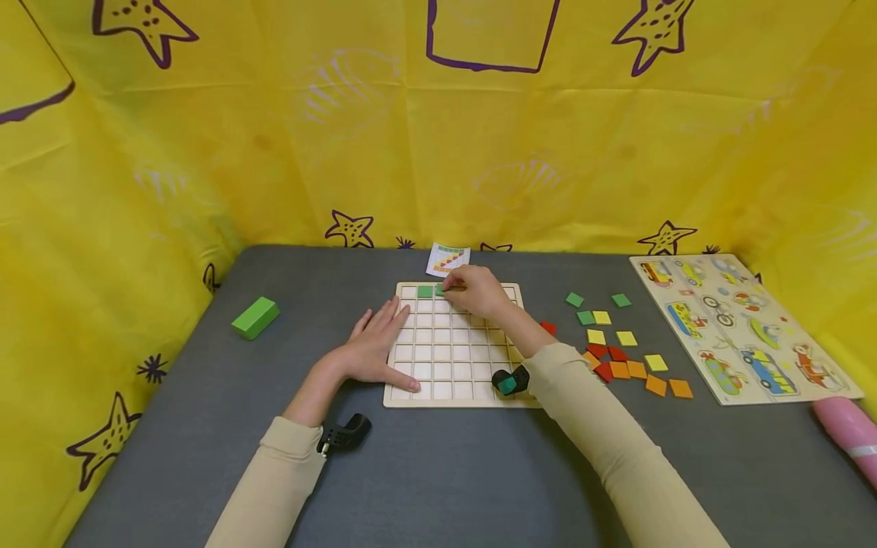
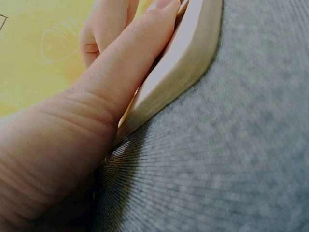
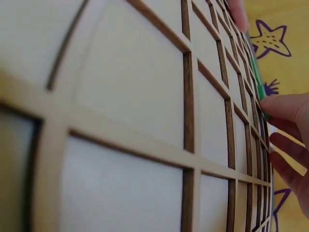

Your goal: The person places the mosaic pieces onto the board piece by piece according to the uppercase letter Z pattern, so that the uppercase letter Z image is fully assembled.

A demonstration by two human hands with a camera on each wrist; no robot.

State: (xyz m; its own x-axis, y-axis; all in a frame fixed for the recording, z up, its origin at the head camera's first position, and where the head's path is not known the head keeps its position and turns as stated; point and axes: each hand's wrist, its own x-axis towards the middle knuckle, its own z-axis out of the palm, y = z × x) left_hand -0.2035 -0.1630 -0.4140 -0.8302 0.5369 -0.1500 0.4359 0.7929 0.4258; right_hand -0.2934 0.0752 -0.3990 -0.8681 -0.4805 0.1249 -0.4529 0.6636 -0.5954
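Observation:
A wooden grid board [image 1: 452,404] with square white cells lies on the dark table. My left hand [image 1: 370,350] rests with spread fingers on the board's left edge; the left wrist view shows its thumb [image 2: 130,53] along the rim. At the far row, my right hand [image 1: 479,291] pinches a green square tile [image 1: 441,290], partly hidden by the fingertips. Just left of it, another green tile [image 1: 425,291] sits in a cell of that row. Behind the board is a small card [image 1: 448,260] printed with a coloured grid pattern.
Right of the board lie loose tiles: green [image 1: 574,300], yellow [image 1: 626,339], red [image 1: 617,354] and orange [image 1: 655,385]. A picture puzzle board [image 1: 736,331] and a pink object [image 1: 846,426] are farther right. A green block [image 1: 256,318] stands at left. A yellow cloth [image 1: 438,152] hangs behind.

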